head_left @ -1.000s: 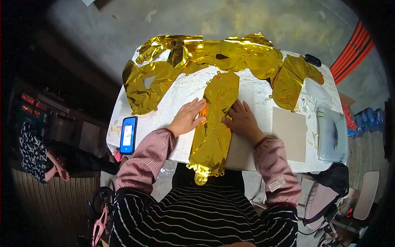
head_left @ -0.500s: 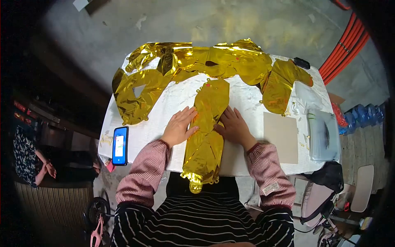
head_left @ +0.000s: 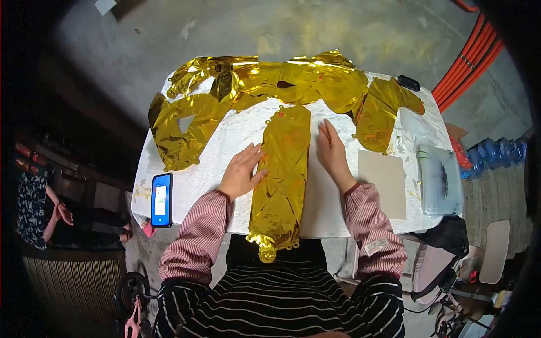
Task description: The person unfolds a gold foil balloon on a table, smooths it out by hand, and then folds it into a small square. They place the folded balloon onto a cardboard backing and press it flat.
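Note:
A flat gold foil balloon (head_left: 280, 174) lies folded into a long strip on the white-covered table (head_left: 332, 211), its near end hanging over the front edge. My left hand (head_left: 241, 170) rests flat at the strip's left side, fingers stretched and the tips touching the foil. To the right of the strip, my right hand (head_left: 332, 151) is held edge-on, fingers straight and fairly close together, apart from the foil. Nothing shows in either hand. More gold foil balloons (head_left: 189, 127) spread across the back and left of the table, and another (head_left: 376, 121) lies at the right.
A phone (head_left: 162, 200) with a lit screen lies at the left edge. On the right are a beige card (head_left: 382, 183), clear plastic bags (head_left: 438, 180) and a black object (head_left: 408, 83). Another person (head_left: 42, 211) sits at far left. Red pipes (head_left: 470, 59) stand beyond the table.
My right hand has lifted off the foil strip and moved right, turning edge-on. The strip's right side now lies flatter and straighter. My left hand stays nearly in place.

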Motion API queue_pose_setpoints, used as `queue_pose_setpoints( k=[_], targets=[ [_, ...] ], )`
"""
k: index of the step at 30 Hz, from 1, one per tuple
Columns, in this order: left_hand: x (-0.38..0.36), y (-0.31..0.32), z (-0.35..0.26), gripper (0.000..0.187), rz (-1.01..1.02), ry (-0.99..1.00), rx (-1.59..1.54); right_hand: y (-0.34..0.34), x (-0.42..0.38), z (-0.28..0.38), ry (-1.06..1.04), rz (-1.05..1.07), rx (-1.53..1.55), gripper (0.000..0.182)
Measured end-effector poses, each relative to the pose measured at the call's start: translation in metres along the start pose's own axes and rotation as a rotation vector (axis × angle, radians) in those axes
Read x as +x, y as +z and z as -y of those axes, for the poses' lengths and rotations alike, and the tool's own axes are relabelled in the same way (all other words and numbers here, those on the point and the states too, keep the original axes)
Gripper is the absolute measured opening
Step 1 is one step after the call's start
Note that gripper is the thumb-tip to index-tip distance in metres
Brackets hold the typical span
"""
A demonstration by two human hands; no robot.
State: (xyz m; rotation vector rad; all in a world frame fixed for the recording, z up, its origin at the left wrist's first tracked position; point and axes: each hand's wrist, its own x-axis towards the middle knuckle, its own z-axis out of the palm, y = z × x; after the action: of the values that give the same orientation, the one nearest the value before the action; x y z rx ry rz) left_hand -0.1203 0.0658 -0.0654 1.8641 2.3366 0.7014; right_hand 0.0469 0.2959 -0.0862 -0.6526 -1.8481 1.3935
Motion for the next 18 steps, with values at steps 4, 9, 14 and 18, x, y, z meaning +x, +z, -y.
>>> queue_pose_setpoints(
  k=[4,9,14,18],
  targets=[
    [0.0,-0.001,-0.002,0.05,0.0,-0.002,0.011,0.016,0.023,0.02,-0.377,0.241,-0.243,0.047],
    [0.001,-0.001,-0.001,0.051,0.001,0.001,0.012,0.054,0.042,0.003,-0.66,0.46,-0.861,0.05],
    [-0.002,0.001,0.0,0.05,-0.012,-0.005,-0.012,0.052,0.044,-0.009,-0.619,0.501,-0.813,0.052],
    [0.012,-0.005,-0.003,0.048,-0.047,0.079,-0.01,0.056,0.048,-0.016,-0.655,0.483,-0.919,0.054]
  ],
)
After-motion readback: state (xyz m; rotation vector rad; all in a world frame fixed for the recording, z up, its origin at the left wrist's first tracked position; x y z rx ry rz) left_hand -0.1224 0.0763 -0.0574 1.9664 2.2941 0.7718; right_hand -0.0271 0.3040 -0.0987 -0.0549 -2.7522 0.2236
